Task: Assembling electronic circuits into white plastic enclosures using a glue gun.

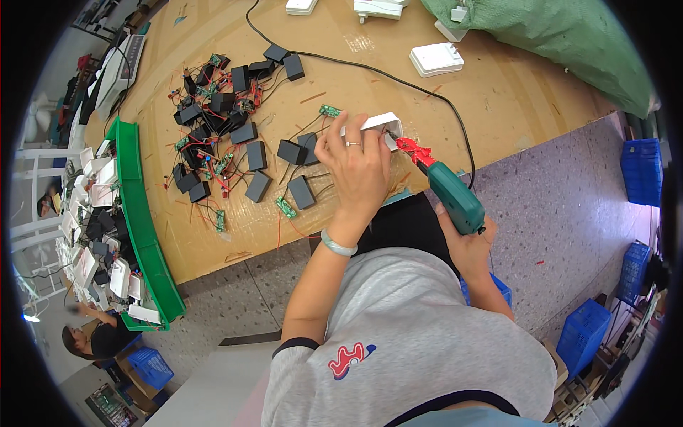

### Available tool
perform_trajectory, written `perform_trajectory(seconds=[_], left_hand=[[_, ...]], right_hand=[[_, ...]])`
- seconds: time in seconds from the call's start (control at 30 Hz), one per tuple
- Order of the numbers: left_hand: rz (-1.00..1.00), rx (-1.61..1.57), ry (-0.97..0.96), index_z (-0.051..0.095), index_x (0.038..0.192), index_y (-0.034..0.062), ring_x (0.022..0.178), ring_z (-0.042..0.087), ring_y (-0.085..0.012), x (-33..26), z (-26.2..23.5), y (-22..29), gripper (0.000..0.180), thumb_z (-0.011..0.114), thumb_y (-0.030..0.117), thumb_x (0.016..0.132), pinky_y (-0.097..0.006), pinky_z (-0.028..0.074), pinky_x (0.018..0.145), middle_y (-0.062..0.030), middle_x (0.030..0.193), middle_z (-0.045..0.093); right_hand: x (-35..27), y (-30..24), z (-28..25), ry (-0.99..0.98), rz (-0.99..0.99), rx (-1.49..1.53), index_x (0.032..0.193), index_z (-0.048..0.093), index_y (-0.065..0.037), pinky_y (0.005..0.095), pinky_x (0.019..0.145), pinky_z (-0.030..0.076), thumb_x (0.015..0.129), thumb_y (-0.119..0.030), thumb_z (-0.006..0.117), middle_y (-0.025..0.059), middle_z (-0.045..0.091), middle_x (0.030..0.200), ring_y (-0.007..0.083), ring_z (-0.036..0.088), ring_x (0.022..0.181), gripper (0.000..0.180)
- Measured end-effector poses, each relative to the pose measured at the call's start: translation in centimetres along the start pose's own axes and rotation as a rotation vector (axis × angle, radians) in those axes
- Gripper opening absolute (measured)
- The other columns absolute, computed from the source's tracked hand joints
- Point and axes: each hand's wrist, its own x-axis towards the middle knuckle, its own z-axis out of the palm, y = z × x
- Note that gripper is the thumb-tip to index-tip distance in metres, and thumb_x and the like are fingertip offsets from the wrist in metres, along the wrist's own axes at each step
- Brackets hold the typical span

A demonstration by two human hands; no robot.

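White casing (384,122) sits on the tabletop (235,248) to the right of the heap of black blocks (222,102), which serves as the landmark throughout. Also to the right of the heap, the left hand (356,158) reaches over the casing, its fingers bent and slightly parted, with hold of the casing at its left part; exactly how the fingertips press on it is hidden. Farther right of the heap, the right hand (466,248) is closed around the green handheld tool (455,198), most of its fingers out of sight behind the body. The tool's red-wrapped nose (413,151) points at the casing's right end; whether its tip touches is too small to tell.

Between the heap and the left hand lie a few loose black blocks (302,192) and a green circuit board (286,207) with thin wires. Beyond the heap and to its right, a black cable (356,65) crosses the table, with a white plug-in unit (437,59) past it and a green sack (555,43) farther right. Left of the heap stands a green tray (147,238) loaded with white casings and black blocks
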Motion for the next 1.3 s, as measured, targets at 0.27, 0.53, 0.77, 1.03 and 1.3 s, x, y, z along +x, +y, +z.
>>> perform_trajectory(seconds=[0.27, 0.53, 0.77, 1.03, 1.3], left_hand=[[-0.008, -0.004, -0.004, 0.066, 0.091, 0.0041, 0.127, 0.049, -0.0346, 0.0, 0.0, 0.1, 0.012, 0.07, 0.012, 0.084, -0.054, 0.031, 0.101, -0.0111, 0.122, 0.061], [-0.018, 0.007, -0.001, 0.066, 0.087, 0.0079, 0.128, 0.048, -0.0338, 0.0, 0.1, 0.1, 0.01, 0.074, 0.012, 0.082, -0.052, 0.03, 0.101, -0.0087, 0.124, 0.061], [-0.02, 0.01, -0.002, 0.066, 0.087, 0.0079, 0.127, 0.048, -0.0337, 0.0, 0.1, 0.0, 0.01, 0.074, 0.012, 0.082, -0.052, 0.03, 0.101, -0.0081, 0.124, 0.061], [-0.01, 0.006, 0.007, 0.064, 0.091, 0.0049, 0.126, 0.049, -0.0339, 0.1, 0.1, 0.0, 0.013, 0.071, 0.012, 0.083, -0.053, 0.03, 0.101, -0.0104, 0.122, 0.061], [-0.032, -0.022, -0.007, 0.065, 0.09, 0.005, 0.126, 0.047, -0.0349, 0.1, 0.0, 0.1, 0.012, 0.072, 0.012, 0.083, -0.053, 0.03, 0.102, -0.0115, 0.123, 0.061]], right_hand=[[0.1, 0.1, 0.0, -0.012, -0.007, -0.024, 0.101, 0.068, 0.001, 0.0235, 0.066, 0.046, 0.086, 0.001, 0.076, 0.0048, 0.064, 0.079, 0.0083, 0.057, 0.07, 0.016], [0.3, -0.8, -0.1, -0.003, -0.004, -0.041, 0.101, 0.069, 0.0, 0.0234, 0.065, 0.046, 0.086, -0.001, 0.076, 0.0036, 0.063, 0.079, 0.0079, 0.056, 0.07, 0.016], [-0.4, -0.3, -0.6, 0.018, 0.119, 0.082, 0.101, 0.07, 0.001, 0.0234, 0.068, 0.046, 0.087, -0.001, 0.077, 0.0016, 0.065, 0.083, 0.007, 0.056, 0.075, 0.016], [-0.3, -1.5, -1.1, 0.015, 0.18, 0.083, 0.102, 0.071, 0.002, 0.024, 0.074, 0.049, 0.087, -0.002, 0.078, 0.0024, 0.07, 0.088, 0.0077, 0.061, 0.079, 0.017], [-0.7, -1.9, -1.7, 0.075, 0.159, 0.098, 0.102, 0.073, 0.0, 0.025, 0.067, 0.051, 0.088, -0.008, 0.079, 0.0018, 0.071, 0.086, 0.0074, 0.063, 0.073, 0.017]])
